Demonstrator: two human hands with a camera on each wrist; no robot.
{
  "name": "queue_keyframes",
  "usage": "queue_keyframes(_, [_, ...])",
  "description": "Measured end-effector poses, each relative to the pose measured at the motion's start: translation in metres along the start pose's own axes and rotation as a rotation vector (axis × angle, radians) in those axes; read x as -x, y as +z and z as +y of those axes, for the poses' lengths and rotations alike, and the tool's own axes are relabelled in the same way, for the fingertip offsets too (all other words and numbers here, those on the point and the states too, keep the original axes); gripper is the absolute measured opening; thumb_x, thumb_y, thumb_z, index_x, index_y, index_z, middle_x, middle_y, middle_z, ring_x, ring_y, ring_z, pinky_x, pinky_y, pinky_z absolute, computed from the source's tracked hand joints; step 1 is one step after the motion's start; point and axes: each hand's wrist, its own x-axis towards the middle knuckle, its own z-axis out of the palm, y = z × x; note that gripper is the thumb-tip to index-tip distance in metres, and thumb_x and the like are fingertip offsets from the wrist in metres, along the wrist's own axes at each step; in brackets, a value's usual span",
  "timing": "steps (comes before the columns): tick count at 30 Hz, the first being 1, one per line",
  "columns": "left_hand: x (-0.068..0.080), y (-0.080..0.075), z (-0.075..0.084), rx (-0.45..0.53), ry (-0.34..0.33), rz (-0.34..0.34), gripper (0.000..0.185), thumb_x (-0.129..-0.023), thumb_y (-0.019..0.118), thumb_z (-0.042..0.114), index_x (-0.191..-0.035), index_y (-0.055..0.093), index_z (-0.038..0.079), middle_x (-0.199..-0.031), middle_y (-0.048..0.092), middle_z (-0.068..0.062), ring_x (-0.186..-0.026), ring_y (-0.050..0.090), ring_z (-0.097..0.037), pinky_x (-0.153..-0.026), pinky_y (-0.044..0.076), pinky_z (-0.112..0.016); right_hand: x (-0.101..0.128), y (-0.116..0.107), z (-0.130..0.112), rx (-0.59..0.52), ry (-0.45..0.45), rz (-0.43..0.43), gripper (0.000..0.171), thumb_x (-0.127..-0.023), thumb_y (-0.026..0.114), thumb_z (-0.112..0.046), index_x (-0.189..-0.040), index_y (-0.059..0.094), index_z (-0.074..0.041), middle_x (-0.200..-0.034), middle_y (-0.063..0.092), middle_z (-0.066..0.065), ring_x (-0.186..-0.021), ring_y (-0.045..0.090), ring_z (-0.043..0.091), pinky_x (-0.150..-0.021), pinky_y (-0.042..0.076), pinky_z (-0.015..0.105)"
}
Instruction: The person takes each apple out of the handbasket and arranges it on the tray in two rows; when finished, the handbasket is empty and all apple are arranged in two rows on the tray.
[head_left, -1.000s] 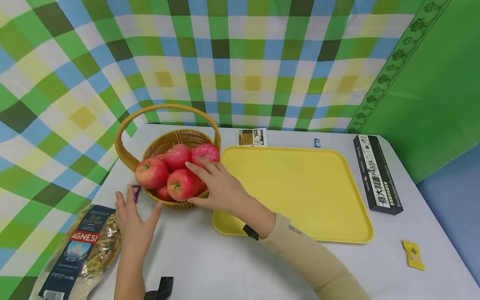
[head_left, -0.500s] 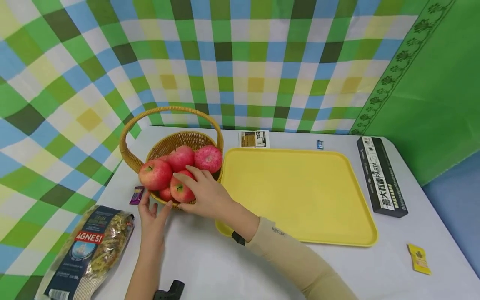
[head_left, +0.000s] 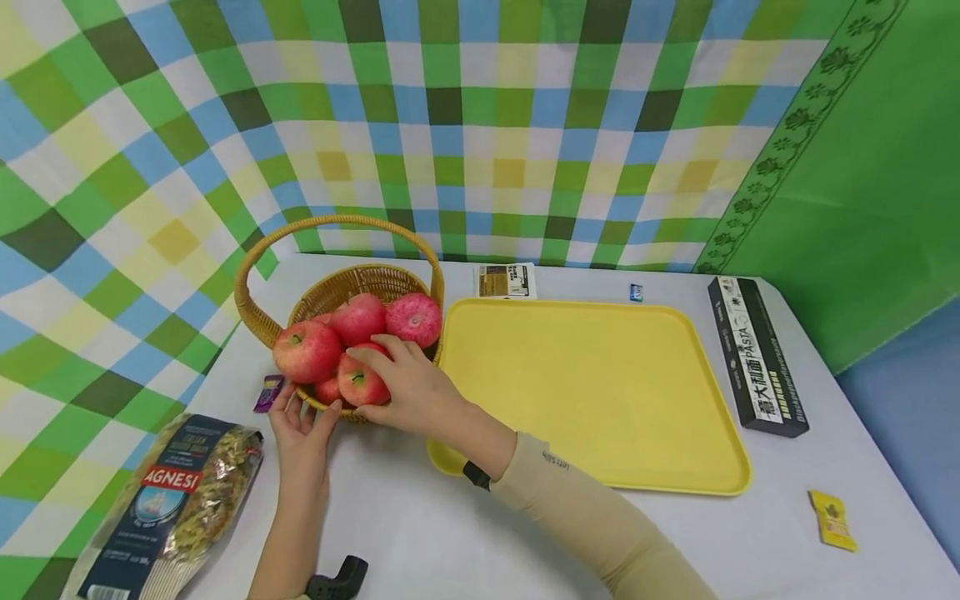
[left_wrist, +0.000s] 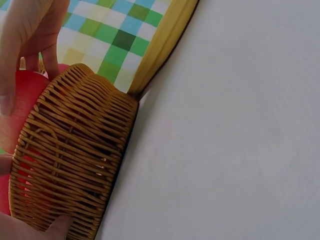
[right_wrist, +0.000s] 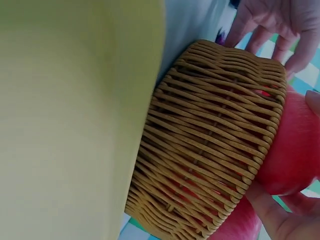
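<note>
Right hand (head_left: 408, 392) now sits over the near front apple (head_left: 362, 382) in the wicker basket (head_left: 258, 321), fingers curled round the fruit's right side and top, thumb low at the basket rim. A second ago that hand lay flatter and further right, fingertips on the far right apple (head_left: 413, 317); it has since slid left and closed onto the front one. The right wrist view confirms it: fingers (right_wrist: 280, 220) wrap under red fruit at the basket's edge.

Left hand (head_left: 302, 431) has come forward from the table (head_left: 450, 533) near the pasta bag (head_left: 161, 508). Its fingers are spread and fairly straight, tips against the near left wall of the basket, just below the front apples. It grips nothing. The left wrist view shows the woven wall close against that hand.

The apple remains in the basket, at its near edge, touching its neighbours; not lifted. The basket stands at the left of the table, just beside the left edge of the yellow tray (head_left: 600, 392).

Reading: the grasp on the front apple looks formed, with the left hand bracing the basket against it. Judged from this, the work stands at the pick itself, the fruit seated and not yet raised.

The head camera has shifted slightly, so small offsets of the basket between frames are not trusted.
</note>
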Motion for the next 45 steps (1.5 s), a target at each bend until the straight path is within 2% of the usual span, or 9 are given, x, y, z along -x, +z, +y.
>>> queue_keyframes(4, [0.0,-0.002,-0.001,-0.012,0.004,0.012,0.077,-0.09,0.066,0.003,-0.146,0.015,0.016,-0.158,0.015,-0.008,-0.141,0.022,-0.028,-0.1,0.043,-0.025,-0.001,-0.004,0.0,-0.086,0.016,-0.022,0.065,-0.078,0.077,-0.04,-0.135,0.05,-0.022,-0.134,0.045,0.003,-0.12,0.044,0.019,-0.09,0.05,0.029])
queue_keyframes(11, [0.0,-0.004,-0.002,-0.02,0.005,0.012,0.08,-0.089,0.069,0.007,-0.147,0.015,0.019,-0.158,0.015,-0.006,-0.142,0.021,-0.027,-0.102,0.041,-0.025,0.002,-0.02,0.005,-0.277,0.025,-0.046,0.067,-0.076,0.08,-0.036,-0.134,0.052,-0.021,-0.129,0.05,0.0,-0.117,0.045,0.011,-0.085,0.051,0.022])
queue_keyframes(17, [-0.001,-0.003,-0.001,-0.023,0.02,0.004,0.078,-0.089,0.069,0.006,-0.146,0.017,0.02,-0.157,0.018,-0.005,-0.14,0.023,-0.026,-0.102,0.041,-0.025,0.011,-0.042,0.017,-0.391,0.065,-0.063,0.067,-0.077,0.08,-0.038,-0.135,0.051,-0.022,-0.129,0.05,-0.004,-0.116,0.047,0.01,-0.087,0.051,0.026])
queue_keyframes(22, [-0.002,-0.003,-0.002,-0.004,0.034,-0.001,0.076,-0.089,0.067,0.002,-0.145,0.019,0.019,-0.155,0.021,-0.006,-0.137,0.025,-0.024,-0.101,0.042,-0.023,0.019,-0.061,0.037,-0.503,0.101,-0.065,0.068,-0.078,0.08,-0.035,-0.138,0.05,-0.021,-0.13,0.051,-0.005,-0.117,0.047,0.011,-0.09,0.05,0.028])
queue_keyframes(27, [-0.002,-0.002,-0.002,-0.013,0.029,-0.008,0.076,-0.089,0.067,0.002,-0.145,0.018,0.019,-0.155,0.02,-0.006,-0.138,0.024,-0.024,-0.102,0.041,-0.024,0.029,-0.076,0.064,-0.612,0.185,-0.048,0.067,-0.078,0.081,-0.028,-0.137,0.05,-0.02,-0.131,0.05,-0.003,-0.113,0.048,0.015,-0.081,0.055,0.028])
queue_keyframes(31, [-0.002,-0.001,-0.001,-0.018,0.023,-0.016,0.077,-0.09,0.066,0.002,-0.146,0.017,0.019,-0.156,0.018,-0.006,-0.139,0.023,-0.025,-0.104,0.04,-0.025,0.035,-0.083,0.089,-0.634,0.249,-0.004,0.066,-0.079,0.081,-0.024,-0.136,0.05,-0.016,-0.131,0.051,0.0,-0.11,0.05,0.02,-0.075,0.056,0.031])
queue_keyframes(36, [-0.002,-0.001,-0.001,-0.025,0.019,-0.021,0.078,-0.09,0.067,0.003,-0.146,0.016,0.02,-0.156,0.017,-0.006,-0.14,0.021,-0.025,-0.105,0.039,-0.026,0.034,-0.076,0.122,-0.61,0.359,0.048,0.065,-0.08,0.079,-0.022,-0.137,0.048,-0.015,-0.13,0.051,0.004,-0.107,0.051,0.025,-0.073,0.055,0.034])
queue_keyframes(41, [-0.001,-0.002,-0.002,-0.04,-0.002,-0.012,0.08,-0.09,0.067,0.006,-0.148,0.014,0.021,-0.158,0.015,-0.005,-0.142,0.019,-0.026,-0.105,0.038,-0.027,0.025,-0.056,0.15,-0.631,0.491,0.073,0.063,-0.083,0.075,-0.02,-0.138,0.046,-0.015,-0.13,0.051,0.006,-0.106,0.051,0.027,-0.078,0.054,0.037])
queue_keyframes(45, [-0.002,-0.004,-0.004,-0.043,-0.021,-0.003,0.08,-0.09,0.067,0.007,-0.148,0.013,0.022,-0.158,0.013,-0.005,-0.143,0.018,-0.025,-0.105,0.038,-0.027,0.014,-0.037,0.164,-0.646,0.563,0.093,0.061,-0.084,0.074,-0.017,-0.137,0.046,-0.014,-0.13,0.051,0.007,-0.109,0.051,0.026,-0.086,0.052,0.038])
